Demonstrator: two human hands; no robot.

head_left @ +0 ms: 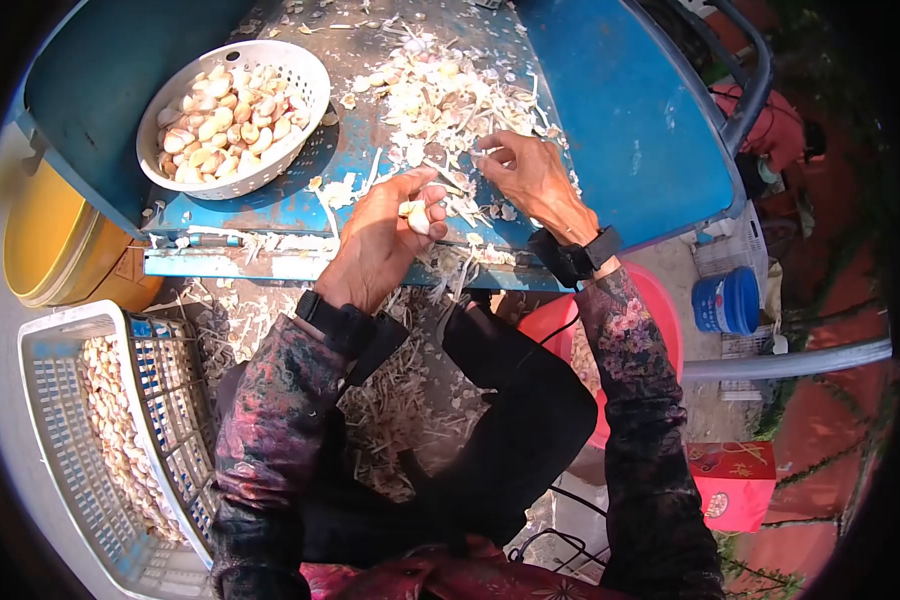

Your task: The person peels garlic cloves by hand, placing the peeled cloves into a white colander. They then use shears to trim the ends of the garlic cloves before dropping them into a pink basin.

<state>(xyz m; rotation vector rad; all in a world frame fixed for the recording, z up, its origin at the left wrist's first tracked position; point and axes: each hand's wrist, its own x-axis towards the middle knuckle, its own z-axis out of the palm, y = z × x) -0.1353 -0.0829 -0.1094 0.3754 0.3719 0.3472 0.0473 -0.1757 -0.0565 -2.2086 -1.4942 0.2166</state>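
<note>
My left hand (378, 242) is closed, palm up, around a pale garlic clove (417, 217) whose top shows between the fingers. My right hand (538, 182) is a short way to the right, over the edge of a heap of garlic skins and stalks (440, 95). Its thumb and forefinger are bent toward each other in a pinch; whatever is between them cannot be made out. A white perforated colander (315, 75) full of garlic cloves (228, 125) stands at the upper left on the blue metal table (610, 120).
At the lower left a grey plastic crate (45, 385) holds many more cloves, with a yellow bucket (45, 235) behind it. A pink basin (660, 310) is under my right forearm. Farther right are a blue bucket (727, 302), a red box (735, 485) and another person (775, 130).
</note>
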